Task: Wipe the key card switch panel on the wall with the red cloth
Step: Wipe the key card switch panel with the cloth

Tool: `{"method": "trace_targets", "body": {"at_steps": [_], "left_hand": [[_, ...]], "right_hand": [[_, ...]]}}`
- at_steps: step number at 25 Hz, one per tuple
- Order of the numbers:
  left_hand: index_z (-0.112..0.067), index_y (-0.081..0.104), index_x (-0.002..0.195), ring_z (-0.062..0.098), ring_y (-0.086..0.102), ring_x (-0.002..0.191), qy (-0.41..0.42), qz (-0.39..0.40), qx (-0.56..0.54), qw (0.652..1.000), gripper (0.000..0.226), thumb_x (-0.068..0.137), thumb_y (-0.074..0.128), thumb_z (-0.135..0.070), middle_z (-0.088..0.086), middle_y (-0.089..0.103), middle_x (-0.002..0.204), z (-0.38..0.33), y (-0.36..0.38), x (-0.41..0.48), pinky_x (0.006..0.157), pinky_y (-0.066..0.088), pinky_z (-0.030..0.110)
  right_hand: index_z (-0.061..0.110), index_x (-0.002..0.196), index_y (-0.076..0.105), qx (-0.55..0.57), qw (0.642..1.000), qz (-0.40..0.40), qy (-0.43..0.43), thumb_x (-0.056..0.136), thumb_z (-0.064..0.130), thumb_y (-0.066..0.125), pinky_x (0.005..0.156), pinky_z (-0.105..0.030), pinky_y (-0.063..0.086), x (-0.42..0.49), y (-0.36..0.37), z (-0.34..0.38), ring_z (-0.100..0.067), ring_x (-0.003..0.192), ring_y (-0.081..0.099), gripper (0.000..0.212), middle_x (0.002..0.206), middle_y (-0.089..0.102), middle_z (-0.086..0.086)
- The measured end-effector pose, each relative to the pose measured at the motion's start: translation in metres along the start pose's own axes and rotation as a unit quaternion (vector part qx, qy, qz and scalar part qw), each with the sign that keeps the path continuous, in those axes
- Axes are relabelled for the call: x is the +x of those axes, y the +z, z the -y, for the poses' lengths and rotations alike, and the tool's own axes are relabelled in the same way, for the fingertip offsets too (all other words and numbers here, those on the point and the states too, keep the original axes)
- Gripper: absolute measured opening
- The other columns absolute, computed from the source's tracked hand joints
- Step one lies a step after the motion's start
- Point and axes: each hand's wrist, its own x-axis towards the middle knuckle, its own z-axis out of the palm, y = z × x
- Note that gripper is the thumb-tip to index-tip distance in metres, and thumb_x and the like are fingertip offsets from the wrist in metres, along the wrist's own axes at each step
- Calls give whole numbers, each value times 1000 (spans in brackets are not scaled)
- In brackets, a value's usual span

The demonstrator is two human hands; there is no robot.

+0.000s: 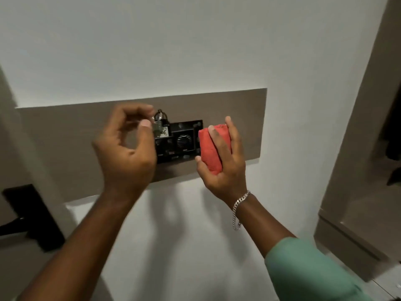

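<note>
Head cam: looks like wiping hasn't really started; the folded red terry cloth [211,148] is bunched in the right hand [221,161], just off the right edge of the black key card switch panel [181,140], which sits in a taupe wall strip [65,135]; can't tell if they're touching. Left hand [128,144] is pinching the small key tag [159,127] hanging at the panel's left end, so I'd guess all the wiping is still left

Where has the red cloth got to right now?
The red cloth is rolled up in the right hand, held just right of the black switch panel on the brown wall strip.
</note>
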Motion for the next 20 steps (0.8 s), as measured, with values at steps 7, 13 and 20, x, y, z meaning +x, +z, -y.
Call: {"method": "trace_targets", "body": {"at_steps": [7, 13, 20], "left_hand": [[5, 59, 131, 42, 40, 140, 153, 105, 420, 888, 52, 80, 51, -4, 29, 49, 146, 91, -75, 14, 117, 24, 61], [-7, 28, 155, 37, 17, 152, 223, 117, 599, 760, 66, 97, 39, -34, 20, 25, 162, 133, -76, 7, 122, 6, 56], [-9, 22, 157, 29, -2, 155, 243, 98, 604, 753, 70, 96, 39, -38, 18, 18, 163, 142, -75, 6, 121, 6, 57]], "right_hand": [[23, 145, 49, -88, 995, 43, -15, 97, 55, 47, 118, -59, 34, 13, 64, 4, -40, 153, 25, 57, 162, 31, -21], [25, 141, 53, -47, 994, -81, 64, 104, 45, 37, 117, -64, 30, 16, 92, -16, -31, 156, 19, 45, 162, 34, -16], [23, 133, 62, -1, 990, -130, 53, 103, 44, 43, 124, -49, 29, 23, 100, -20, -32, 154, 26, 42, 158, 40, -12]]}}
